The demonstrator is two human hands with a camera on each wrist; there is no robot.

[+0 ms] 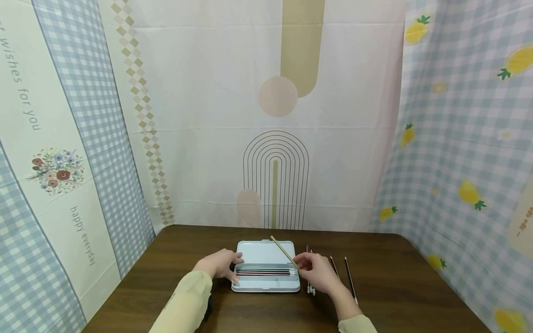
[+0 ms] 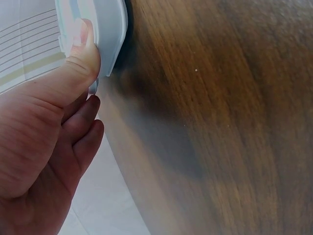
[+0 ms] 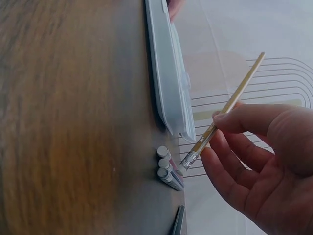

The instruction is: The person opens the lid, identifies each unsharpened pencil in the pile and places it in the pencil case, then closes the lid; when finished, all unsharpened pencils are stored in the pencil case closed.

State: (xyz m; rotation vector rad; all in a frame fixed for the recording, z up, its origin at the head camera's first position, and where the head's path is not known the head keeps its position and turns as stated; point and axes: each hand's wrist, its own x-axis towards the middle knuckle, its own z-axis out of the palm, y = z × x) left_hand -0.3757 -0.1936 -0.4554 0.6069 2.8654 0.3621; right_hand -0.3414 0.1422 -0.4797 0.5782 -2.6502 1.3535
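Note:
On the table lies a light blue pencil case (image 1: 266, 252), its lid folded back, with several dark and red pencils (image 1: 264, 273) lying lengthwise inside. My left hand (image 1: 220, 264) holds the case by its left end, thumb over the rim in the left wrist view; the other fingers are partly hidden behind it. Over the case's right end, my right hand (image 1: 318, 274) pinches a gold pencil (image 3: 234, 98) between thumb and fingers. That pencil is tilted, its eraser end low and its tip pointing up and left, away from the body.
Just right of the case, a few pencils (image 3: 164, 165) lie side by side with their eraser ends toward me. Two dark pencils lie farther right, one (image 1: 350, 279) outermost. The brown wooden table (image 1: 395, 277) ends at a printed cloth backdrop (image 1: 200, 138).

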